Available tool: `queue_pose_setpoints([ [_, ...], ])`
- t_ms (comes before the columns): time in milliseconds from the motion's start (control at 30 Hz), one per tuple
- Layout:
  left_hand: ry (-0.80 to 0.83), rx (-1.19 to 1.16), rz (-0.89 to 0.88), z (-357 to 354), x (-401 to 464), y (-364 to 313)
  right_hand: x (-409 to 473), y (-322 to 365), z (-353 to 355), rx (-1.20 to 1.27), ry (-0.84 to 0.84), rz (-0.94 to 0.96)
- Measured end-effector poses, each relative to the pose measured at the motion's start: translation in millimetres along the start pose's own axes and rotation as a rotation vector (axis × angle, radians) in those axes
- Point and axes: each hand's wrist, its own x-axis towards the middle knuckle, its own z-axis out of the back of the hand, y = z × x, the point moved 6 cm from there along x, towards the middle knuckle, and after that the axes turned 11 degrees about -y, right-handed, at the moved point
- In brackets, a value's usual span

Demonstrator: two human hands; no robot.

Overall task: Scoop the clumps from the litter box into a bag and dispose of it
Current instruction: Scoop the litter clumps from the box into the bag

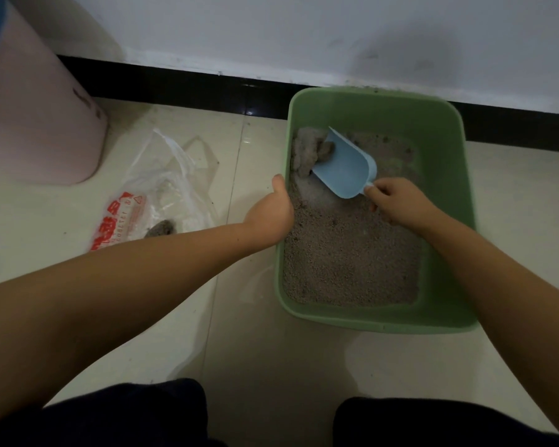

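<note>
A green litter box (446,195) stands on the tiled floor by the wall, filled with grey litter (346,266). My left hand (271,211) grips its left rim. My right hand (397,201) holds the handle of a light blue scoop (342,166), whose front edge pushes against a pale grey clump (307,150) in the far left corner of the box. A clear plastic bag (162,195) with red print lies flat on the floor to the left, with a dark clump (162,229) inside it.
A pink bin (36,117) stands at the far left against the white wall. A black skirting strip (181,88) runs along the wall's base. My dark-trousered knees (126,414) fill the bottom edge.
</note>
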Motion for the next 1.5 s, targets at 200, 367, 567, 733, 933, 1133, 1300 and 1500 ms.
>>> queue_pose_setpoints([
  [200,0.002,0.018,0.006,-1,-1,-1,12,18,-12,-0.091,0.026,0.006],
  [367,-0.008,0.103,0.043,-8,0,3,-3,-5,-30,0.368,0.042,-0.234],
  [567,-0.021,0.028,0.001,-1,0,0,-36,-29,-28,0.528,0.002,-0.271],
  [733,-0.020,0.043,0.022,-2,0,-1,-28,-21,-36,0.500,0.047,-0.263],
  [933,-0.013,0.004,0.001,1,0,1,-30,-24,-39,0.529,0.042,-0.301],
  [1133,-0.008,0.008,-0.010,1,2,2,-49,-20,-39,0.497,0.051,-0.303],
  [1300,0.090,-0.035,-0.055,4,-6,7,-67,-15,-39,0.563,0.049,-0.305],
  [1500,0.118,0.073,-0.121,23,-30,42,-82,-11,-25,0.621,-0.007,-0.298],
])
